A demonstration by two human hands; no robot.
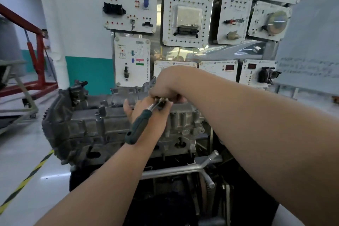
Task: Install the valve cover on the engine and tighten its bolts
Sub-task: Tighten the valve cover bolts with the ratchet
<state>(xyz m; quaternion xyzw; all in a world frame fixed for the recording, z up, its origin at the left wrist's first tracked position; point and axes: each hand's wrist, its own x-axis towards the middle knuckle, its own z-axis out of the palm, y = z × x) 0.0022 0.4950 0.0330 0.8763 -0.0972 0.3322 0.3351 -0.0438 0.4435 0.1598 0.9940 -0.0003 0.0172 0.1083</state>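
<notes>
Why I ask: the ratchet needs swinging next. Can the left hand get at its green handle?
Probably yes. The handle lies bare across the left wrist, with nothing over it. The left hand sits by the ratchet head, under the right hand, so it would only have to slide back.

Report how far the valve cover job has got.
Done: the cover sits on the engine. In hand: the right hand grips the ratchet at its head, at the cover's far edge, with the left hand under its shaft; the bolt there is hidden. Left: the other bolts, whose tightness cannot be told from here.
</notes>
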